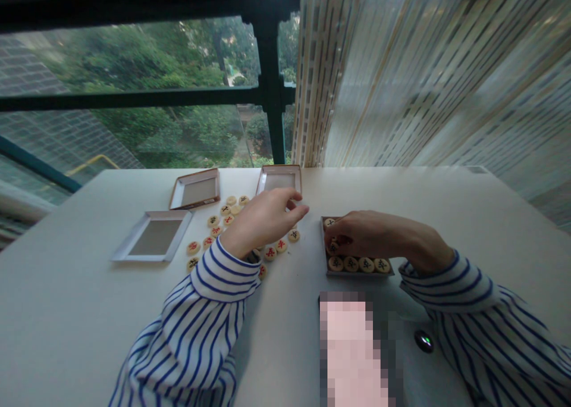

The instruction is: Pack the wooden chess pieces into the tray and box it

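Observation:
My left hand (263, 219) hovers over several loose wooden chess discs (227, 219) scattered on the white table (89, 312), fingers curled together with the tips pinched; what they hold is hidden. My right hand (363, 234) rests in a small box (357, 273) that holds a row of discs (359, 265), fingertips pressed on discs at the box's left side. Both arms wear blue-striped white sleeves.
Three shallow box lids or trays lie on the table: one at the left (154, 235), one behind it (195, 188), one at the back middle (279, 178). A window with dark frames and a patterned curtain stand behind the table. A small dark round object (423, 340) lies near my right sleeve.

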Demonstrator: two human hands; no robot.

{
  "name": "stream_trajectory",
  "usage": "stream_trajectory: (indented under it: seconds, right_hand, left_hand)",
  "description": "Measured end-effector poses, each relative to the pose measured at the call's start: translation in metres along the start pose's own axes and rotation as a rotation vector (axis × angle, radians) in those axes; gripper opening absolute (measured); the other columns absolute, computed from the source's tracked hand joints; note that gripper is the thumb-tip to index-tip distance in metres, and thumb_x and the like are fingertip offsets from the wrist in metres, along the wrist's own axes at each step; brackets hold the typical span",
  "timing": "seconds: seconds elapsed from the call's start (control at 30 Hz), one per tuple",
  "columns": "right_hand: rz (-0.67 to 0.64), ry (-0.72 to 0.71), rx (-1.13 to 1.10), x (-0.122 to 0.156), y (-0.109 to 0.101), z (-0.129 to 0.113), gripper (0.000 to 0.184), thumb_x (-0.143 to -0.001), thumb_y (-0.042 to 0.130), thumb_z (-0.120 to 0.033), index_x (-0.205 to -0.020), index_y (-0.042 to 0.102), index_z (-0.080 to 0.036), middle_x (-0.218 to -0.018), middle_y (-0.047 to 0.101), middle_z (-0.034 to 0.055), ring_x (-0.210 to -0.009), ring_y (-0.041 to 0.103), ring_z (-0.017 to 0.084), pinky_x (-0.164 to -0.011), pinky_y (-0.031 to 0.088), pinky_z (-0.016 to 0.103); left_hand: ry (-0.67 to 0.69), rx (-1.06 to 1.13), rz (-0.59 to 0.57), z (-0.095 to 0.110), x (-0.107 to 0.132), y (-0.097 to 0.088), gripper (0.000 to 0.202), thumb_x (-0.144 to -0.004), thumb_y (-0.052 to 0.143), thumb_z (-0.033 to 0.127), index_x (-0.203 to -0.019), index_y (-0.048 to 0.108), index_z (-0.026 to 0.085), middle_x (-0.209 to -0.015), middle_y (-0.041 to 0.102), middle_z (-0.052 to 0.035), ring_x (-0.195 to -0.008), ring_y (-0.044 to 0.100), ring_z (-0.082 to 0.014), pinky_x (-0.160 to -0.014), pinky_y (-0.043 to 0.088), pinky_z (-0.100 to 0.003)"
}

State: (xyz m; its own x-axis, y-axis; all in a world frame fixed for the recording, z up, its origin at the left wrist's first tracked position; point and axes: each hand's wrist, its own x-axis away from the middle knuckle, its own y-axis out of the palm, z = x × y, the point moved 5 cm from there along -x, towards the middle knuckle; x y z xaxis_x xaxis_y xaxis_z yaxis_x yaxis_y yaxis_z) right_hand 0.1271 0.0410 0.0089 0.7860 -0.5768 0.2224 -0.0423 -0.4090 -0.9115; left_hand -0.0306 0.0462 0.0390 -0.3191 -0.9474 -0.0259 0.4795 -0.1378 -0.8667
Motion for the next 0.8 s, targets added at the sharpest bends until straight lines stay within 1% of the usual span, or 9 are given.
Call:
stream_trajectory:
  seconds: [0.5,0.63,0.73,0.8]
  right_hand:
    - [-0.001,0.008,0.027,0.001,-0.001,-0.001,0.027,-0.073,0.05,-0.016,-0.092,0.066,-0.028,-0.083,0.068,0.0031,-0.069,0.059,0.016,-0.061,0.04,0.026]
    - [0.021,0.018,0.073,0.004,-0.006,0.001,0.03,-0.072,0.049,-0.016,-0.095,0.065,-0.028,-0.08,0.067,0.0024,-0.065,0.057,0.015,-0.057,0.037,0.025]
    - [0.044,0.045,0.117,0.006,-0.013,0.005,0.026,-0.073,0.047,-0.017,-0.091,0.065,-0.025,-0.075,0.066,0.0016,-0.061,0.054,0.013,-0.053,0.034,0.024]
    - [0.086,0.081,0.151,0.008,-0.019,0.009,0.023,-0.075,0.046,-0.018,-0.087,0.065,-0.023,-0.075,0.066,0.002,-0.061,0.054,0.013,-0.053,0.033,0.024]
  left_hand:
    - [0.002,-0.009,-0.004,-0.001,0.0,0.0,0.039,-0.081,0.044,0.046,-0.102,0.061,0.018,-0.099,0.067,-0.008,-0.088,0.061,-0.0212,-0.068,0.047,-0.029]
    - [0.006,-0.003,-0.002,-0.001,0.0,0.0,0.039,-0.081,0.044,0.046,-0.103,0.061,0.018,-0.099,0.067,-0.008,-0.087,0.062,-0.021,-0.068,0.046,-0.029]
    - [0.01,-0.007,0.026,-0.001,0.0,-0.002,0.038,-0.081,0.044,0.044,-0.102,0.061,0.019,-0.098,0.067,-0.0075,-0.085,0.061,-0.0206,-0.068,0.046,-0.029]
    - [0.001,-0.015,0.062,-0.003,0.0,-0.004,0.035,-0.081,0.044,0.041,-0.1,0.062,0.019,-0.096,0.067,-0.007,-0.084,0.061,-0.0201,-0.068,0.045,-0.029]
